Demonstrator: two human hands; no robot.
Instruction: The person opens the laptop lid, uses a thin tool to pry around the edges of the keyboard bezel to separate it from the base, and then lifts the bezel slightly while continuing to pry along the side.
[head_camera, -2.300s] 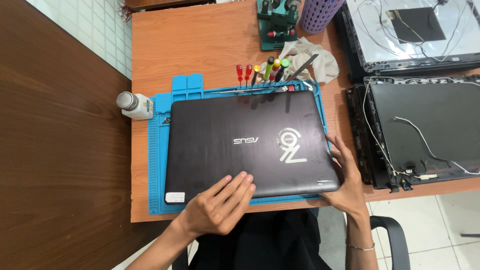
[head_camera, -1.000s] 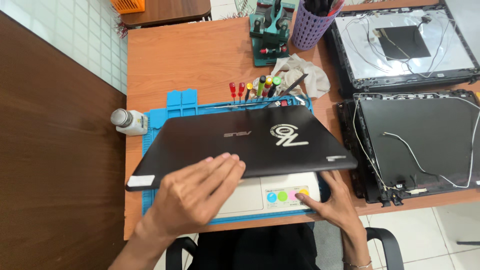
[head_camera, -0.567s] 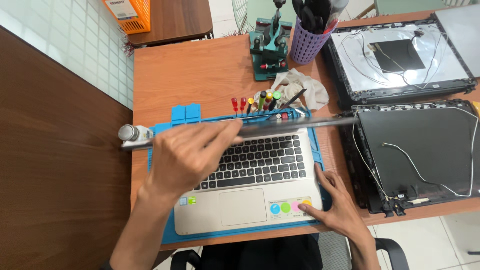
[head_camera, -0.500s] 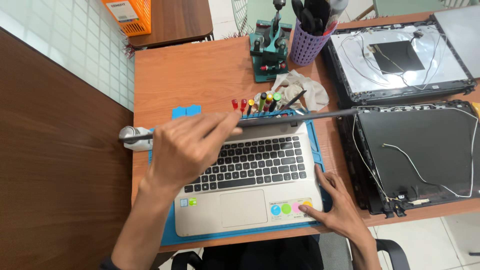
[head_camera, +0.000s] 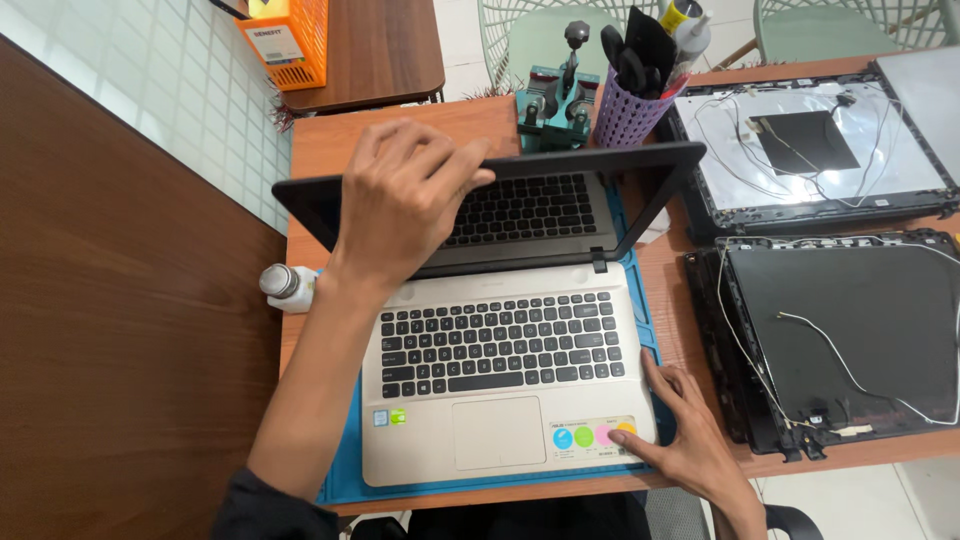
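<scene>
The left hand (head_camera: 400, 205) covers part of the laptop lid's (head_camera: 640, 170) top edge; the blue mat (head_camera: 345, 480) lies mostly hidden under the laptop; the frame's right edge crops the dismantled back cover (head_camera: 860, 330).

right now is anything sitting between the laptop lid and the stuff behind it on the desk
Nothing visible blocks it yet. The left hand grips the top edge of the laptop lid. Close behind the lid stand a purple tool cup and a green vise, apart from it for now. The right hand steadies the base.
</scene>
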